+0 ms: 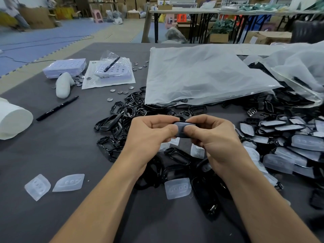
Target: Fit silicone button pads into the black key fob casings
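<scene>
Pressing a silicone pad (182, 128) into a black casing (181, 135), held mid-scene just above the worktop (73, 155) | left hand (149, 134) and right hand (216, 137): each grip pinches one end, thumbs on top | pad looks part-seated, edges hidden | tip: walk thumbs round the rim evenly till flush, no forcing.

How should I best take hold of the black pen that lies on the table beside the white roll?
Pinch the pen at mid-barrel from above, fingers across its width. It lies flat and diagonal on the table, with bare cloth along both long sides.
</scene>
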`<state>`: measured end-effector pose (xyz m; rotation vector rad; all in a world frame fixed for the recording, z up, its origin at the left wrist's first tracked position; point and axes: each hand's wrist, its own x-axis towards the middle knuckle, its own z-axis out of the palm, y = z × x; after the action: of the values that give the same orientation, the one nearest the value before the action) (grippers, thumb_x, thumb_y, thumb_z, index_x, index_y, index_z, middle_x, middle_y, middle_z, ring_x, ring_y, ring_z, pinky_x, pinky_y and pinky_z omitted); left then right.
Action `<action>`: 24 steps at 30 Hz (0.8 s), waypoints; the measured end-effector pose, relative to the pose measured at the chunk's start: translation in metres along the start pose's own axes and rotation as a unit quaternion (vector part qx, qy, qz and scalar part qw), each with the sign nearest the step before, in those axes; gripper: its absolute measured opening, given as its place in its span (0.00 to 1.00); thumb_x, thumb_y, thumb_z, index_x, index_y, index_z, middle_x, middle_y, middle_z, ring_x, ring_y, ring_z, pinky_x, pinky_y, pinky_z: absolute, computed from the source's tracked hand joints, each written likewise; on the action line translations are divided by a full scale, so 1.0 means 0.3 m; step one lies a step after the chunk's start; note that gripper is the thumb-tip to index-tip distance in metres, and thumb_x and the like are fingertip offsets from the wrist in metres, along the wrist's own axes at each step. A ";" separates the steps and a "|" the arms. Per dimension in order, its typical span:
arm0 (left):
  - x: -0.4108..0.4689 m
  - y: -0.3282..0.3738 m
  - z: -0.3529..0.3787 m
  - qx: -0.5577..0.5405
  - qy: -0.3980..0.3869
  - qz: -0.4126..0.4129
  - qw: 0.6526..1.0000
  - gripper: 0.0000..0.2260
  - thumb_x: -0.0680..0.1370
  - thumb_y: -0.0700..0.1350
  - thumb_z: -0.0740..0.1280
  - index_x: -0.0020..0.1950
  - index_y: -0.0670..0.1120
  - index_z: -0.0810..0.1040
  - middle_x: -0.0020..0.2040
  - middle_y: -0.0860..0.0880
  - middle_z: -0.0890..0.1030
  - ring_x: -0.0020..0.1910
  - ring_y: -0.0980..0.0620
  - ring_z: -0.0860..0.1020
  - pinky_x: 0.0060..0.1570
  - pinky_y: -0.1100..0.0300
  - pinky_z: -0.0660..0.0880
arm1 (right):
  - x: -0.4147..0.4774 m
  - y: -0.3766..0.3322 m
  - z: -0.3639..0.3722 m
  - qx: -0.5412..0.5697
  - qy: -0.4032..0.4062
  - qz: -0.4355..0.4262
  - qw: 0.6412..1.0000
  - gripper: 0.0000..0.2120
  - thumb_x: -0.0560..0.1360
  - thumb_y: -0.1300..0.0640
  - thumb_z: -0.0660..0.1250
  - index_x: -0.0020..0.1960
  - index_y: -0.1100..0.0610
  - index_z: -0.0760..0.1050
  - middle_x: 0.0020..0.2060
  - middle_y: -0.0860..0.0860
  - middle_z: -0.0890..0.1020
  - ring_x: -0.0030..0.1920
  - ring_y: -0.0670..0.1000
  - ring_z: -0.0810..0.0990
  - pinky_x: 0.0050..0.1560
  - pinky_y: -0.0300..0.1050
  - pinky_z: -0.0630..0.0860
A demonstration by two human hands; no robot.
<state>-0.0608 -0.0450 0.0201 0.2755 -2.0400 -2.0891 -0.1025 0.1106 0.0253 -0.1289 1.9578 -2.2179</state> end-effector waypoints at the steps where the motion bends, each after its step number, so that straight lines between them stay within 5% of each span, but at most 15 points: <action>1: 0.001 -0.004 0.003 0.014 0.013 0.005 1.000 0.09 0.73 0.36 0.77 0.45 0.51 0.89 0.40 0.47 0.88 0.34 0.56 0.82 0.39 0.66 0.78 | -0.002 0.000 0.000 -0.001 -0.002 0.001 1.000 0.13 0.71 0.71 0.76 0.35 0.55 0.83 0.31 0.52 0.83 0.32 0.48 0.76 0.31 0.36 0.73; 6: 0.005 -0.011 0.008 0.015 0.052 -0.004 0.999 0.12 0.72 0.33 0.77 0.40 0.51 0.89 0.38 0.47 0.88 0.34 0.54 0.84 0.35 0.67 0.77 | -0.001 0.002 0.002 -0.001 -0.011 0.047 0.999 0.11 0.72 0.69 0.75 0.36 0.55 0.84 0.31 0.51 0.81 0.29 0.47 0.72 0.28 0.35 0.69; 13: 0.005 -0.009 0.005 -0.039 0.007 -0.040 0.998 0.15 0.72 0.31 0.74 0.52 0.49 0.88 0.39 0.44 0.87 0.35 0.52 0.80 0.38 0.65 0.78 | -0.001 -0.008 0.004 0.003 -0.016 0.056 0.998 0.13 0.74 0.68 0.72 0.36 0.53 0.87 0.33 0.52 0.83 0.33 0.47 0.77 0.32 0.37 0.73; 19: 0.004 -0.009 0.021 -0.003 0.052 -0.043 0.998 0.17 0.71 0.30 0.72 0.53 0.49 0.87 0.36 0.45 0.87 0.30 0.55 0.81 0.32 0.67 0.76 | 0.003 0.004 0.009 -0.053 0.023 0.015 0.998 0.10 0.73 0.67 0.73 0.35 0.57 0.86 0.27 0.52 0.81 0.25 0.46 0.73 0.26 0.35 0.69; 24: 0.007 -0.005 0.007 -0.027 0.076 -0.047 0.996 0.18 0.72 0.30 0.72 0.54 0.50 0.87 0.38 0.45 0.87 0.32 0.52 0.81 0.34 0.65 0.78 | 0.006 -0.014 -0.007 0.015 -0.031 0.072 0.997 0.14 0.78 0.66 0.66 0.39 0.57 0.87 0.34 0.57 0.85 0.28 0.50 0.79 0.29 0.38 0.73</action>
<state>-0.0635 -0.0434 0.0188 0.5144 -1.9143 -2.1025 -0.1049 0.1129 0.0291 -0.0508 1.8403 -2.1251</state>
